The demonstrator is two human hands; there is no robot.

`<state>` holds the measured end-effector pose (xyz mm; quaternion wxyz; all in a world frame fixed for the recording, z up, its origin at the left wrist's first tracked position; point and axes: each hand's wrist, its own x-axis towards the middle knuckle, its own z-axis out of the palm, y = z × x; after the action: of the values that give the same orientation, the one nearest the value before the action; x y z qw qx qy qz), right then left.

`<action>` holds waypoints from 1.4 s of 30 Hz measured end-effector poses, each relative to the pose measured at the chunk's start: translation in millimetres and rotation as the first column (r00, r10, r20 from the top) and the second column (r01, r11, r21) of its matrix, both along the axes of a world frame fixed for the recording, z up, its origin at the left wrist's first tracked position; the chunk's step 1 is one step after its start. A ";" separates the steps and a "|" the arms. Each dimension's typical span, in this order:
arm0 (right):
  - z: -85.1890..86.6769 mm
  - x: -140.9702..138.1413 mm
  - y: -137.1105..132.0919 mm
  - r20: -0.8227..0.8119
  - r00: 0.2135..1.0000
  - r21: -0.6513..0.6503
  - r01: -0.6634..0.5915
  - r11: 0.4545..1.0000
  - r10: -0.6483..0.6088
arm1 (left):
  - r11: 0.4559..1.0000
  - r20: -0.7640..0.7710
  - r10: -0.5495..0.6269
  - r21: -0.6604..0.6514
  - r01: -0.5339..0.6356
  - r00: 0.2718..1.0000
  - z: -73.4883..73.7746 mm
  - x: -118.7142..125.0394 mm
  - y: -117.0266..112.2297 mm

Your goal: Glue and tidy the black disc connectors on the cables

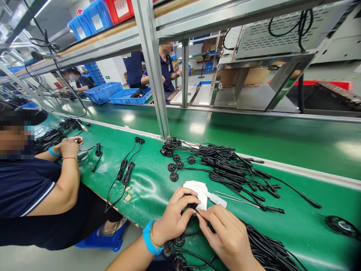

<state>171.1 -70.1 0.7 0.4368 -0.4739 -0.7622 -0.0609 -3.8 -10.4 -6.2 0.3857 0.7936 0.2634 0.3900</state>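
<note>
My left hand [180, 210], with a blue band at the wrist, is closed round a small dark piece [193, 206], mostly hidden by the fingers. It looks like the round end of a black cable. Against it, my right hand [225, 233] pinches with thumb and forefinger, the fingertips of both hands nearly meeting. Just beyond the fingers lie a crumpled white cloth [196, 186], a small translucent bottle [218, 199] and thin metal tweezers [239, 199]. Below my hands are more black cables [267, 244] with round ends [179, 259].
A pile of bundled black cables [225, 162] lies ahead on the green table [152, 180]. A black ring-shaped part [342, 226] sits at far right. On the left, a co-worker [64, 173] handles a cable. A metal post [153, 75] rises behind the cable pile.
</note>
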 end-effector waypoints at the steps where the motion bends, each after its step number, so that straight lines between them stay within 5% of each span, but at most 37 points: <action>1: 0.6 0.0 0.1 -0.003 1.000 0.002 0.000 1.000 0.000 | 1.000 0.001 -0.001 0.001 0.001 1.000 0.2 0.0 0.2; 17: 2.7 0.4 0.3 -0.007 1.000 0.016 0.015 1.000 -0.015 | 0.998 0.045 0.034 -0.047 -0.032 0.998 1.6 2.2 1.1; 24: 0.9 6.0 1.8 0.021 1.000 -0.067 0.020 0.998 -0.019 | 0.993 -0.207 0.113 0.066 -0.101 0.972 12.7 -14.8 -0.6; 32: 0.9 46.3 9.1 0.091 0.932 -0.080 0.359 0.930 -0.352 | 0.993 -0.476 0.112 0.034 -0.109 0.872 11.4 -31.0 0.0; 37: -10.4 87.6 17.9 0.253 0.806 -0.159 0.581 0.798 -0.536 | 0.986 -0.430 0.168 0.075 -0.150 0.887 22.6 -42.7 32.7; 39: -16.8 104.1 25.5 0.397 0.764 -0.196 0.611 0.767 -0.508 | 0.961 -0.485 0.275 0.154 -0.229 0.830 29.7 -49.0 58.7; 42: -28.0 122.9 40.9 0.529 0.753 -0.228 0.569 0.790 -0.391 | 0.945 -0.530 0.327 0.204 -0.257 0.782 34.2 -51.4 100.6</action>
<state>294.0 -29.2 -27.3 0.1156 -0.7032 -0.6883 -0.1355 -55.2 90.2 28.0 0.1781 0.8437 0.4600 0.2118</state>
